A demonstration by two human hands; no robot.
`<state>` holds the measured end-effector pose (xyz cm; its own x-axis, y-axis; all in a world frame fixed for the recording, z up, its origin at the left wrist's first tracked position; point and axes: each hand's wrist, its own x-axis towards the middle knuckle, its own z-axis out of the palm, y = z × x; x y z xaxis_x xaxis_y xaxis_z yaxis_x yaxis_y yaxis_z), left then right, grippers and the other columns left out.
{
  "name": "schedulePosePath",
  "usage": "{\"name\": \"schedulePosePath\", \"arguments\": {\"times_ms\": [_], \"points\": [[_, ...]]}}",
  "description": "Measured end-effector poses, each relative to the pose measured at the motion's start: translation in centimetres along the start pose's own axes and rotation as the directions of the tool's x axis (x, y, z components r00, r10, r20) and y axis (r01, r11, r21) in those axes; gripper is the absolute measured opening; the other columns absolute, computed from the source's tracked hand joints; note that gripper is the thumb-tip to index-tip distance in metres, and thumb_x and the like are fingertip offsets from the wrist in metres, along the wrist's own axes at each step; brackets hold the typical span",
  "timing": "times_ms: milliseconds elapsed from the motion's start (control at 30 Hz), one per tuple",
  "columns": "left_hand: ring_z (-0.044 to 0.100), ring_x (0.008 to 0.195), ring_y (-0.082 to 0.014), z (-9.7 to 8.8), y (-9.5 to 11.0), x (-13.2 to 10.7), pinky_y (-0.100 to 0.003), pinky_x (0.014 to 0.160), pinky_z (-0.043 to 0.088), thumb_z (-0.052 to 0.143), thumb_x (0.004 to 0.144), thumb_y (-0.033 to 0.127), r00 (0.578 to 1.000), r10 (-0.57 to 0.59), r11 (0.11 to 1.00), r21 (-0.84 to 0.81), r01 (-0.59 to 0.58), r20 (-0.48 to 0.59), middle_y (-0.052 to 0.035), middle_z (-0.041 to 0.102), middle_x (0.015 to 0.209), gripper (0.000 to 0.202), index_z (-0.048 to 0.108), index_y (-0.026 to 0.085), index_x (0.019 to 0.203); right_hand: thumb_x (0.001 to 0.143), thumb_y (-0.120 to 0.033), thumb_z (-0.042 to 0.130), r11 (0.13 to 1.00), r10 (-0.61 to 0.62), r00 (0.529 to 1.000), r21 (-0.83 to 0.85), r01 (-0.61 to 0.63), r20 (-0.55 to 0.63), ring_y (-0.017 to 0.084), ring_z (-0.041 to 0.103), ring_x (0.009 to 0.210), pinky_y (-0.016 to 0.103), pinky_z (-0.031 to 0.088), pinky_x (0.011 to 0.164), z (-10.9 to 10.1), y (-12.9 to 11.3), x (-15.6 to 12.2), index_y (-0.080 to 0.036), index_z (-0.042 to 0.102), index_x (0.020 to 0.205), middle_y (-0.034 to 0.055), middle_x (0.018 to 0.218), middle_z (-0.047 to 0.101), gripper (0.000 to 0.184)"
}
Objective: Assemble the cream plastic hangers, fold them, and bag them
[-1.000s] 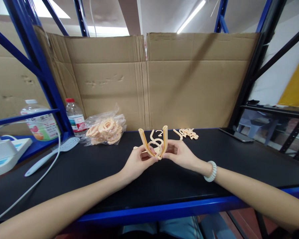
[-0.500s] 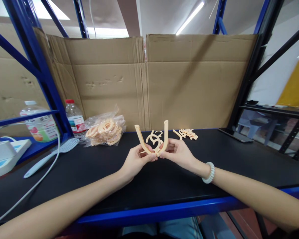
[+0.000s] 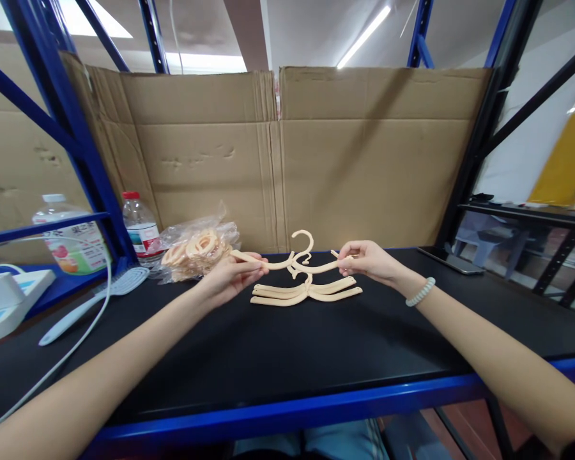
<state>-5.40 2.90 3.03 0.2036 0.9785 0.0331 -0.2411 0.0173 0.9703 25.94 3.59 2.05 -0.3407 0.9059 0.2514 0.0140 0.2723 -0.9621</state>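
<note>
A small cream plastic hanger (image 3: 297, 259) is spread flat in the air above the black shelf top (image 3: 278, 358). My left hand (image 3: 230, 278) pinches its left arm end, and my right hand (image 3: 371, 259) pinches its right arm end. The hook points up between them. Directly below, two or three more unfolded cream hangers (image 3: 306, 292) lie stacked on the shelf top. My right wrist wears a white bead bracelet (image 3: 420, 291).
A clear bag of folded cream hangers (image 3: 199, 246) lies at the back left beside a red-capped water bottle (image 3: 141, 230). A pale brush (image 3: 93, 300), a white cable and a white box (image 3: 9, 300) are at left. A phone (image 3: 453, 259) lies at right. Cardboard (image 3: 287, 160) walls the back.
The hanger was folded into a V between my hands; its arms are now swung out flat. Both hands moved apart and farther from me. The stack of hangers on the shelf top is now uncovered.
</note>
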Motion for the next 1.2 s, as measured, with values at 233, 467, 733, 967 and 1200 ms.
{"name": "schedulePosePath", "arguments": {"times_ms": [233,467,733,967,1200], "points": [[0.064,0.065,-0.0148,-2.5,0.6,1.0,-0.022,0.061,0.049,0.077,0.064,0.027,0.936,0.087,0.686,0.661,-0.305,0.341,-0.0022,0.068,0.067,0.019,0.063,0.015,0.071,0.065,-0.028,0.076,0.938,0.044,0.942,-0.338,0.075,0.333,0.011,0.06,0.058,0.025,0.049,0.058,-1.8,-0.5,-0.1,-0.014,0.063,0.076,-0.0006,0.064,0.063,0.021],[0.055,0.063,-0.0134,-2.0,0.2,0.4,-0.02,0.058,0.037,0.071,0.07,0.034,0.789,0.078,0.16,0.774,-0.613,0.609,0.0002,0.063,0.068,0.016,0.065,0.019,0.069,0.067,-0.031,0.073,0.864,0.174,0.866,-0.494,0.094,0.469,0.014,0.063,0.063,0.026,0.049,0.059,-2.8,0.0,-0.1,-0.016,0.064,0.079,0.0015,0.071,0.067,0.021],[0.054,0.08,-0.0172,-2.0,-0.5,0.4,-0.025,0.07,0.039,0.061,0.081,0.038,0.705,0.007,-0.039,0.704,-0.709,0.709,-0.0031,0.059,0.082,0.022,0.062,0.018,0.073,0.066,-0.032,0.073,0.655,0.265,0.869,-0.74,0.156,0.418,0.012,0.055,0.062,0.023,0.042,0.057,-2.5,-0.2,-0.1,-0.015,0.067,0.076,-0.0004,0.065,0.061,0.021],[0.054,0.096,-0.0192,-2.0,-0.8,0.2,-0.028,0.083,0.042,0.06,0.082,0.035,0.701,0.016,-0.046,0.701,-0.712,0.713,-0.0056,0.059,0.103,0.019,0.06,0.018,0.075,0.065,-0.031,0.075,0.515,0.187,0.878,-0.805,0.294,0.441,0.015,0.053,0.076,0.026,0.041,0.067,-2.2,0.2,0.1,-0.016,0.071,0.073,0.0026,0.078,0.058,0.017],[0.056,0.099,-0.0195,-1.8,-1.1,0.3,-0.03,0.086,0.043,0.056,0.084,0.031,0.719,0.02,-0.013,0.719,-0.694,0.695,-0.0067,0.06,0.108,0.016,0.059,0.018,0.077,0.065,-0.028,0.075,0.482,0.188,0.899,-0.835,0.265,0.394,0.016,0.054,0.074,0.028,0.041,0.069,-2.5,0.3,0.2,-0.017,0.071,0.07,0.0027,0.074,0.061,0.013]]}}
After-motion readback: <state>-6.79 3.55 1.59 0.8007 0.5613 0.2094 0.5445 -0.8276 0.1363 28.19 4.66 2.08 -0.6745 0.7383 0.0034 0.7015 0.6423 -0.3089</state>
